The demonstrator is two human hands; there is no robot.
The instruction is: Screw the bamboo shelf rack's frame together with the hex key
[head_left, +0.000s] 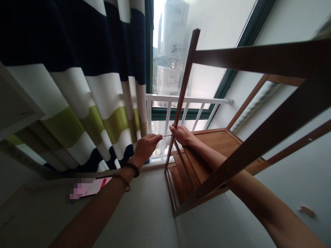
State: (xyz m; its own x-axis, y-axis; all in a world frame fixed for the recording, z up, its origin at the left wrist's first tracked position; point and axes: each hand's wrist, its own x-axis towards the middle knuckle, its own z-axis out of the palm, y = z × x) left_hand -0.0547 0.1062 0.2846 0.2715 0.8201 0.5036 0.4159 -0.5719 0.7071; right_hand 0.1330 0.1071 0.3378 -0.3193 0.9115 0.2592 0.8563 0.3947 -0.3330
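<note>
A brown wooden shelf rack (219, 144) lies tipped on the pale floor, its legs pointing toward the window. My right hand (182, 134) is closed round one upright post of the rack near a shelf corner. My left hand (146, 146) pinches a thin metal tool (165, 135), which runs level from its fingertips toward the post beside my right hand. The tool's tip is hidden by my right fingers. A dark bead bracelet sits on my left wrist.
A striped curtain (85, 86) in navy, white and green hangs at the left. A white railing (186, 103) runs before the window. A pink paper (94, 186) lies on the floor by my left forearm. A rack bar (258, 58) crosses close to the camera.
</note>
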